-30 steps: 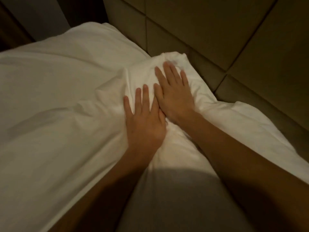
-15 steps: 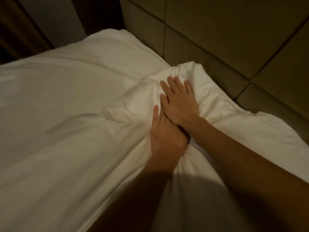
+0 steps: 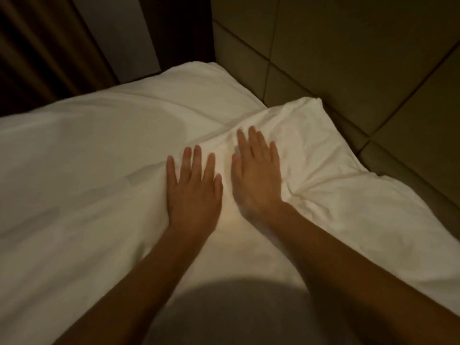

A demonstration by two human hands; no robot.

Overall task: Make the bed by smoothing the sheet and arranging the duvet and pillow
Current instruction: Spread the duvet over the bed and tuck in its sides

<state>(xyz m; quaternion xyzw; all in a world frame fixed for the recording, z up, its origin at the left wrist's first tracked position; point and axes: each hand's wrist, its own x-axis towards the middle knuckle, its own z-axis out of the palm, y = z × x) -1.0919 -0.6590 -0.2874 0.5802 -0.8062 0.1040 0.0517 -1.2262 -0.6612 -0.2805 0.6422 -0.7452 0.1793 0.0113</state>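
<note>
Both hands lie flat, palms down, fingers straight and slightly spread, gripping nothing. The left hand (image 3: 194,192) is on the duvet's diagonal edge at frame centre. The right hand (image 3: 256,178), a bit blurred, is just beside it on the crumpled corner.

The duvet (image 3: 336,220) covers the lower and right frame, on top of the flat sheet (image 3: 112,145) at left. Its corner is near the padded headboard (image 3: 348,58), upper right of centre.

Risks:
- Flat pushing with no grip could shove slack into the pucker right of the right wrist and set the creases instead of clearing them.
- It could jam the corner against the headboard.
- Dragging could also ruck the sheet under the left palm.

Orientation: the corner points to the upper right. One edge runs along the headboard toward the right edge, the other diagonally down to centre left. Long axis probably runs from that corner to the lower left, but the full extent is out of frame. Cannot tell if a pillow is underneath.
</note>
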